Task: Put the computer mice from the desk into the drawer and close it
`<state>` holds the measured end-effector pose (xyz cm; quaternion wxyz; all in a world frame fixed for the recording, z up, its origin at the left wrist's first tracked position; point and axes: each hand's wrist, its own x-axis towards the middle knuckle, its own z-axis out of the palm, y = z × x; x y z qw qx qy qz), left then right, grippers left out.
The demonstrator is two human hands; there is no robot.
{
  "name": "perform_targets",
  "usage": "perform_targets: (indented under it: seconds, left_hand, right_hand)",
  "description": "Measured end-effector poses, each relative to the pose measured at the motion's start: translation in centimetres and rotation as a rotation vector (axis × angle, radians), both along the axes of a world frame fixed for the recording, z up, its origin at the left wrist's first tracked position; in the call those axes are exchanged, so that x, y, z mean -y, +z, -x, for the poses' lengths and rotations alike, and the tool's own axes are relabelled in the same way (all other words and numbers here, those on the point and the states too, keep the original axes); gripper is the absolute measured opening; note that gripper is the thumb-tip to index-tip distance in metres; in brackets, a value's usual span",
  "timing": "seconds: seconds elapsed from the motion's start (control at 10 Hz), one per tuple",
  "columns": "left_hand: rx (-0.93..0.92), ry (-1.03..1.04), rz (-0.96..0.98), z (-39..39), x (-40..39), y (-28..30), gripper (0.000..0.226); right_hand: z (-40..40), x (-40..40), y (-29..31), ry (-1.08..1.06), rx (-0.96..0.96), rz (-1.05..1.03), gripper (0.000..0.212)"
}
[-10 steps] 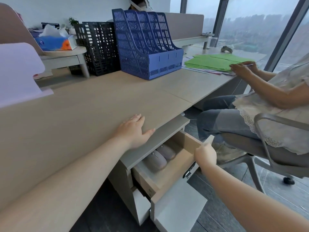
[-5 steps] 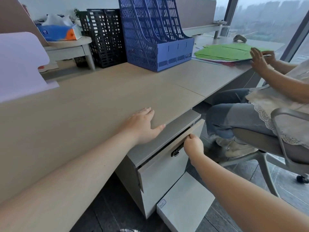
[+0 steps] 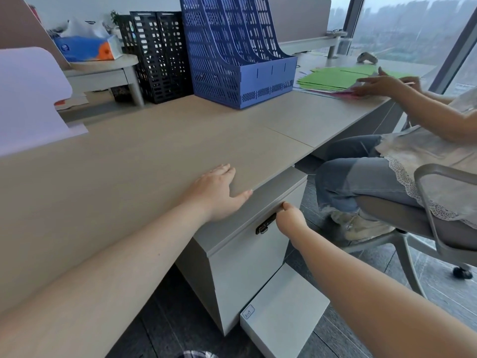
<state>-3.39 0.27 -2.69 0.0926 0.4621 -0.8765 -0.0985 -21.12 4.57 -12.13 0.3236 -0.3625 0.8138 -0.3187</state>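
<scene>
The grey drawer [image 3: 247,267] of the cabinet under the wooden desk [image 3: 154,156] is pushed in flush, and no computer mice are visible. My right hand [image 3: 290,219] has its curled fingers on the top edge of the drawer front, just right of the black lock [image 3: 264,224]. My left hand [image 3: 216,195] lies flat on the desk's front edge above the cabinet, fingers spread, holding nothing.
A grey panel [image 3: 284,313] juts out at the cabinet's foot. A blue file rack [image 3: 232,52], a black rack [image 3: 160,55] and a tissue box [image 3: 87,47] stand at the back. To the right, a seated person [image 3: 413,151] in a chair [image 3: 438,228] handles green folders [image 3: 335,76].
The drawer, open a second ago with two mice inside, has been pushed shut by my right hand. My left hand has stayed on the desk edge.
</scene>
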Motion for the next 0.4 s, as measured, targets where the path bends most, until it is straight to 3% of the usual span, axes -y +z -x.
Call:
perform_targets:
  seconds: [0.4]
  left_hand:
    - [-0.009,0.017,0.007,-0.1,-0.5,0.1,0.077]
  right_hand:
    - [0.1,-3.0,1.0,0.158,-0.113,-0.108,0.05]
